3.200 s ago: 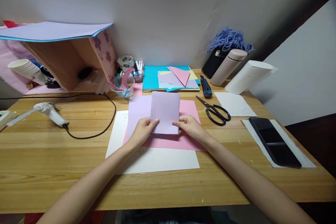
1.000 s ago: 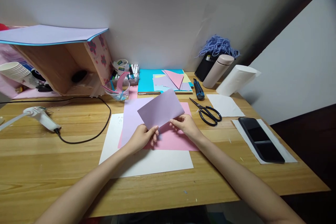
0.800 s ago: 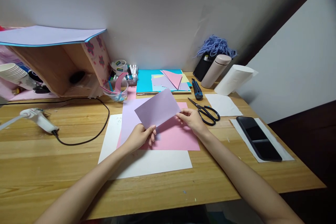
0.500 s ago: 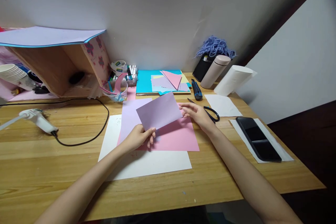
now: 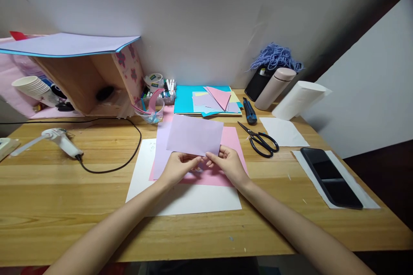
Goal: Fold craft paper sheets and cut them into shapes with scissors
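A rectangular piece of lilac paper (image 5: 195, 134) is raised above the table, tilted toward me. My left hand (image 5: 179, 168) pinches its lower edge near the middle, thumb on the near side. At the lower right corner my right hand (image 5: 227, 164) grips the same piece, with its other fingers behind the paper. Below lie a larger lilac sheet (image 5: 161, 159), a pink sheet (image 5: 237, 150) and a white sheet (image 5: 193, 200), stacked unevenly and partly hidden by my hands. Black-handled scissors (image 5: 260, 141) rest to the right of the stack.
Behind are a blue folder with paper scraps (image 5: 185, 99), a utility knife (image 5: 249, 111) and a clear cup (image 5: 151, 116). A corded glue gun (image 5: 64, 142) and a box (image 5: 129, 73) stand left. A phone (image 5: 331, 178), a flask (image 5: 274, 90) and a paper roll (image 5: 298, 99) are right.
My right hand has moved left and down and taken hold of the paper's lower right corner. The lilac paper has turned from slanted to nearly level. The scissors are now fully uncovered.
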The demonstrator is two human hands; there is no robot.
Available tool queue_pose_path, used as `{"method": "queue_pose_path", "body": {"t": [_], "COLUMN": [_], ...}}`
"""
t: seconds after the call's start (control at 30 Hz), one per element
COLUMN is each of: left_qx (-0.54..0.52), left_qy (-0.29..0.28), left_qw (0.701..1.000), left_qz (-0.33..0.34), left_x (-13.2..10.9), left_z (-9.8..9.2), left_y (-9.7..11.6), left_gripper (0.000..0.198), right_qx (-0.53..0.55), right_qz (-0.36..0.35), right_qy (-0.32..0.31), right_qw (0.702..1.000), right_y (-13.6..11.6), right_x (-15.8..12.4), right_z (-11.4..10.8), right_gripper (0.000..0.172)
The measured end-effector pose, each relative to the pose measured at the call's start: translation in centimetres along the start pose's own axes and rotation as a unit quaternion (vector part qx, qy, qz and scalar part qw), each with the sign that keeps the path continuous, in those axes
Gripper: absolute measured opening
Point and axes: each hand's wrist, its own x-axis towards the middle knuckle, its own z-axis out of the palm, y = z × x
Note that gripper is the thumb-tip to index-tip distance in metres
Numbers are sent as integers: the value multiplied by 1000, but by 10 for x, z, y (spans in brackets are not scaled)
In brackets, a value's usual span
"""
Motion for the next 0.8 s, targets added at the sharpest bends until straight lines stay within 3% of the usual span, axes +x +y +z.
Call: {"method": "queue_pose_path", "body": {"t": [0.2, 0.33, 0.5, 0.8], "left_qx": [45, 84, 83, 91], "left_qy": [39, 97, 162, 226], "left_qw": [998, 991, 982, 968], "left_qz": [21, 28, 42, 65], "left_x": [1, 5, 11, 24], "left_z": [-1, -7, -24, -55], "left_y": [-5, -5, -1, 1], "left_gripper": [25, 21, 19, 18], "right_qx": [-9, -6, -9, -20], "right_qz": [16, 30, 37, 30], "right_qy": [-2, -1, 8, 19], "right_qw": [1000, 1000, 999, 999], "right_y": [1, 3, 0, 1], "right_x": [-5, -2, 3, 12], "right_z": [7, 4, -3, -20], "right_gripper": [30, 32, 30, 28]}}
